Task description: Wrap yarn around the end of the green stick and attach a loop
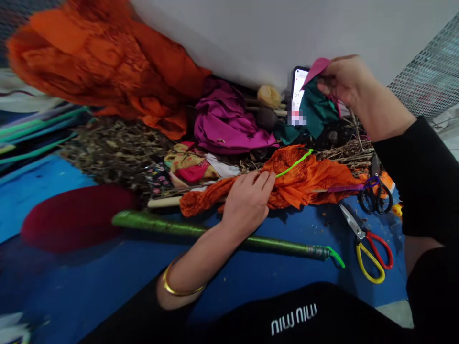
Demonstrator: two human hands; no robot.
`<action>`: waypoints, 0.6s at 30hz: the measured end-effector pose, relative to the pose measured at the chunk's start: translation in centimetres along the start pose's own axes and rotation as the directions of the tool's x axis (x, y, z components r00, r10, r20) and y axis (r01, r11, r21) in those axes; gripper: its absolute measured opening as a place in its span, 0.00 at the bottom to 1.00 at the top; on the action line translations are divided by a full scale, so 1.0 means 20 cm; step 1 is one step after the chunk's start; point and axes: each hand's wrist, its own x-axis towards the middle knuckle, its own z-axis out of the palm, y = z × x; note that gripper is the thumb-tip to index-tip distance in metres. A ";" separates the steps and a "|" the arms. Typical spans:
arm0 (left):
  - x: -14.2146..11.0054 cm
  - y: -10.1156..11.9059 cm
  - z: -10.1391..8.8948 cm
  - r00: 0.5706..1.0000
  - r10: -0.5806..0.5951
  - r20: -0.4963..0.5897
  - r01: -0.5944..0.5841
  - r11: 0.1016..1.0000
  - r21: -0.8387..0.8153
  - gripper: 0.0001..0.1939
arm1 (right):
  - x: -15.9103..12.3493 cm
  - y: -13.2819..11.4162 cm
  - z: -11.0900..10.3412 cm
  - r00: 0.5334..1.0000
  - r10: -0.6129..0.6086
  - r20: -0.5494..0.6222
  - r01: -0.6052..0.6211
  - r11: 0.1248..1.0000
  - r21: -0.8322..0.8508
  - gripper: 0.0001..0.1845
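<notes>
My left hand [247, 203] lies in the middle with its fingers curled onto an orange patterned cloth [304, 179], which is bunched along a pale stick [165, 202]. A bright green cord [296, 163] comes out by its fingertips; whether the fingers pinch it I cannot tell. At the upper right, my right hand [346, 79] is raised and closed on a dark green cloth [315, 110] with a pink piece [317, 69] showing at the fingers. The green cloth hangs down partly in front of a phone [299, 83]. Below my left forearm runs a green wrapped rod [279, 244].
Red-and-yellow scissors [366, 243] and black scissors [376, 196] lie at the right. Behind are a purple cloth [229, 119], a large orange cloth [107, 62], dry twigs [111, 148] and a white wall [251, 43]. A dark red oval [75, 217] lies left on the blue surface [143, 286].
</notes>
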 end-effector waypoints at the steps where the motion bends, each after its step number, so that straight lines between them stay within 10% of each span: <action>1: 0.00 0.00 0.00 1.000 -0.007 0.011 0.007 1.000 0.001 0.30 | -0.01 0.00 0.03 1.000 0.002 0.016 -0.002 1.000 -0.027 0.14; 5: 0.00 0.00 0.01 0.998 -0.038 0.056 0.039 0.999 -0.008 0.31 | -0.09 -0.04 -0.01 0.947 0.094 0.309 0.001 0.956 -0.294 0.12; 8: 0.00 0.00 0.01 0.996 -0.037 0.078 0.039 0.999 -0.024 0.31 | -0.11 -0.11 -0.22 0.711 0.173 0.681 0.242 0.850 -0.468 0.23; 12: 0.00 0.00 0.00 0.995 -0.037 0.090 0.038 0.999 -0.017 0.30 | -0.03 -0.08 -0.43 0.903 -0.261 0.342 0.344 0.915 -0.209 0.06; 18: 0.00 0.00 0.00 0.995 -0.036 0.093 0.039 0.999 -0.033 0.28 | 0.12 0.26 -0.30 0.954 -0.083 0.289 0.259 0.714 -0.651 0.17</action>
